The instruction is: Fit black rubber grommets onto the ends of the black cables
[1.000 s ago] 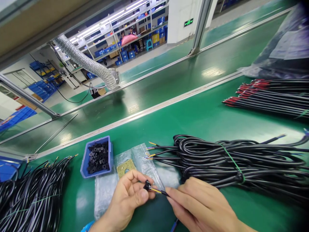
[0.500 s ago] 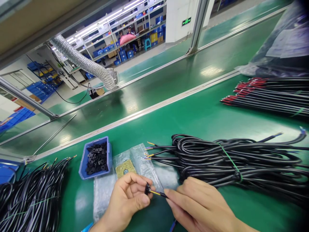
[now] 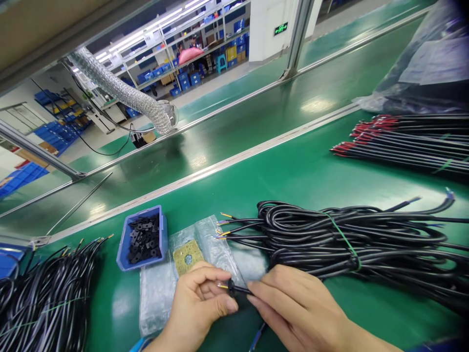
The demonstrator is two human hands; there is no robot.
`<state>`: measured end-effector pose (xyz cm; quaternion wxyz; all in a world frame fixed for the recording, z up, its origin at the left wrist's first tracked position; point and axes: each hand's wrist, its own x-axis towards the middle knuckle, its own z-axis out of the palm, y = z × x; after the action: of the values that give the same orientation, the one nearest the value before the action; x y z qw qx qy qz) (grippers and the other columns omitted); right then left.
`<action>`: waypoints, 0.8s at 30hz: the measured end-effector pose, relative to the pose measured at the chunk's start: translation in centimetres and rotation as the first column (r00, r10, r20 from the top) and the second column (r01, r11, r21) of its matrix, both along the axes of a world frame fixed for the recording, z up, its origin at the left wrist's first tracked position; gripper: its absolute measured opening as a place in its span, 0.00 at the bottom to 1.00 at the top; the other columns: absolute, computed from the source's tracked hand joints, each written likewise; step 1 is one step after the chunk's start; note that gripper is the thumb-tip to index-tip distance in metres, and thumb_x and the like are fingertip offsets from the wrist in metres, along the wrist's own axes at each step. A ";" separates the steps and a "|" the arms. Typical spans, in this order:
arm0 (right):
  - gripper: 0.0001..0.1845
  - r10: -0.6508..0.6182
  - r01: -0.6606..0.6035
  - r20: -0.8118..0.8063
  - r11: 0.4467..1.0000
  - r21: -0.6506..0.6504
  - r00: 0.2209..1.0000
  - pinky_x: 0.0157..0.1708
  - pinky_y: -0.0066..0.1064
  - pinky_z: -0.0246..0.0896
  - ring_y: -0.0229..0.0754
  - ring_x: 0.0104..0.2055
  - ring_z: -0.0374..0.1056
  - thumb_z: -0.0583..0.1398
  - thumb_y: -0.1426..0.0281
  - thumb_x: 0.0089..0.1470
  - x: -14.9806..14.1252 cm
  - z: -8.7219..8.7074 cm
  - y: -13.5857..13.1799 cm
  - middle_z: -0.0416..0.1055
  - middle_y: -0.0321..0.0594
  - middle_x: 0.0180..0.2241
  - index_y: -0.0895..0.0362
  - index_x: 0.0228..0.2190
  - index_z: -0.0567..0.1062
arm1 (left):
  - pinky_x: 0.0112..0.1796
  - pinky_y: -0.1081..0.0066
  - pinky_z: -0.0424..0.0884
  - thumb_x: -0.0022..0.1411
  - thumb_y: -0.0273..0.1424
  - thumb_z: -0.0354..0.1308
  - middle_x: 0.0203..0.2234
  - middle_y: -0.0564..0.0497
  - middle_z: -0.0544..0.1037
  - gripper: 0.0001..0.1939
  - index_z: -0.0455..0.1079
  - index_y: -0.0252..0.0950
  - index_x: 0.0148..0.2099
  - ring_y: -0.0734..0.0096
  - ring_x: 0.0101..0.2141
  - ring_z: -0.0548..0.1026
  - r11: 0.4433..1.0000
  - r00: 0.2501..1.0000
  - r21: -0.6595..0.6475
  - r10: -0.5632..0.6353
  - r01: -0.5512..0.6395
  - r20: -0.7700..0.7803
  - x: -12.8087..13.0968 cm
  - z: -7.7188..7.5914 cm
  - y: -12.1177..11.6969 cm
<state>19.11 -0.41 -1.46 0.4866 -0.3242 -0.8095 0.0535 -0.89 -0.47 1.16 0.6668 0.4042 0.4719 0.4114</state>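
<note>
Head view, blue bin (image 3: pixel 164 237): holds loose black pieces (image 3: pixel 144 239).
Left hand (image 3: pixel 194 308): curled, apparently pinching the black part (image 3: pixel 231 288).
Wire tips (image 3: pixel 223 286): now poke out leftward.
Black part: between the hands, now on the cable's (image 3: pixel 242 290) dark sheath, seemingly threaded further.
Right hand (image 3: pixel 304 305): pinches the cable.

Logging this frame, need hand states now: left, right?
Left hand: closed on the small black part, fingertips pinching it.
Right hand: closed on the black cable, just beside that part.
</note>
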 end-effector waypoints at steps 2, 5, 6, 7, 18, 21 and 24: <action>0.07 0.011 -0.011 0.022 1.000 0.005 1.000 0.27 0.32 0.58 0.39 0.27 0.63 0.57 0.79 0.60 0.1 0.0 0.0 0.70 0.40 0.26 0.63 0.39 0.74 | 0.23 0.81 0.71 0.41 0.32 0.77 0.24 0.56 0.71 0.17 0.81 0.38 0.36 0.81 0.21 0.75 0.999 0.999 -0.030 -0.027 0.028 0.022 -0.2 -0.1 0.1; 0.07 0.048 -0.047 0.030 0.999 -0.015 0.998 0.25 0.33 0.55 0.39 0.26 0.60 0.57 0.81 0.59 0.2 0.2 -0.1 0.69 0.39 0.25 0.63 0.39 0.73 | 0.23 0.78 0.71 0.43 0.35 0.76 0.24 0.54 0.74 0.15 0.82 0.40 0.35 0.76 0.22 0.77 0.999 0.999 -0.030 -0.040 0.041 0.023 -0.2 -0.4 0.1; 0.07 0.068 -0.068 0.025 0.997 -0.029 0.997 0.25 0.32 0.54 0.39 0.26 0.59 0.56 0.81 0.59 0.2 0.3 -0.2 0.68 0.39 0.25 0.63 0.38 0.73 | 0.23 0.79 0.71 0.42 0.34 0.76 0.25 0.53 0.75 0.13 0.82 0.40 0.34 0.77 0.22 0.76 0.999 0.999 0.000 -0.035 0.035 -0.014 -0.1 -0.4 0.0; 0.07 0.087 -0.086 0.021 0.995 -0.043 0.996 0.24 0.32 0.54 0.39 0.25 0.58 0.56 0.81 0.59 0.2 0.4 -0.2 0.68 0.39 0.25 0.63 0.38 0.73 | 0.24 0.80 0.69 0.42 0.33 0.77 0.25 0.52 0.75 0.12 0.82 0.40 0.33 0.79 0.22 0.74 0.999 0.997 0.041 -0.030 0.033 -0.066 -0.1 -0.5 0.0; 0.12 0.151 -0.151 -0.009 0.978 -0.141 0.988 0.24 0.31 0.52 0.37 0.25 0.57 0.52 0.83 0.58 0.1 0.0 -0.5 0.66 0.36 0.23 0.59 0.31 0.72 | 0.28 0.77 0.70 0.45 0.39 0.74 0.22 0.48 0.80 0.11 0.83 0.40 0.31 0.74 0.24 0.75 0.908 0.946 0.399 0.008 0.129 -0.324 1.7 -0.4 -0.1; 0.09 0.087 -0.086 0.011 0.991 -0.102 0.996 0.26 0.31 0.56 0.38 0.26 0.61 0.53 0.80 0.61 0.0 0.0 -0.3 0.69 0.38 0.26 0.60 0.35 0.72 | 0.28 0.76 0.70 0.46 0.39 0.74 0.24 0.47 0.81 0.11 0.83 0.39 0.31 0.72 0.25 0.76 0.918 0.946 0.383 0.032 0.100 -0.323 1.7 -0.3 -0.1; 0.10 0.062 -0.058 0.035 0.992 -0.110 0.997 0.28 0.31 0.60 0.39 0.28 0.64 0.52 0.78 0.62 0.1 0.3 -0.3 0.70 0.40 0.28 0.61 0.38 0.73 | 0.27 0.75 0.70 0.46 0.38 0.74 0.25 0.47 0.81 0.11 0.82 0.39 0.31 0.71 0.26 0.76 0.946 0.942 0.314 0.034 0.078 -0.334 1.5 -0.2 0.0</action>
<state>19.16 -0.69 -1.20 0.4508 -0.3268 -0.8239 0.1061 0.59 -0.52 0.98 0.5063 0.5772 0.4997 0.4009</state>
